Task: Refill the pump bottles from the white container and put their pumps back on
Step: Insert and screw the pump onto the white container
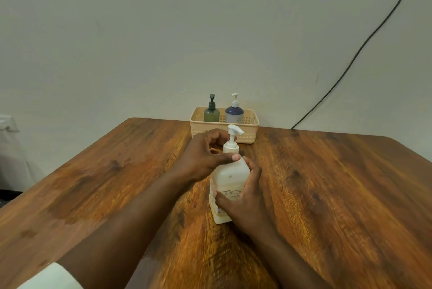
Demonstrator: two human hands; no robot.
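A white container (pixel 231 175) with a white pump (pixel 233 135) on top stands upright on the wooden table (pixel 339 195), near its middle. My right hand (pixel 245 204) wraps around the container's lower body. My left hand (pixel 205 156) grips its shoulder and the pump collar, thumb across the front. At the table's far edge a beige basket (pixel 253 125) holds a green pump bottle (pixel 211 112) and a blue pump bottle (pixel 234 113), both upright with their pumps on.
A black cable (pixel 364 45) runs down the wall to the table's back right edge. The wall stands right behind the basket. A white object (pixel 7 122) sits off the table at the far left.
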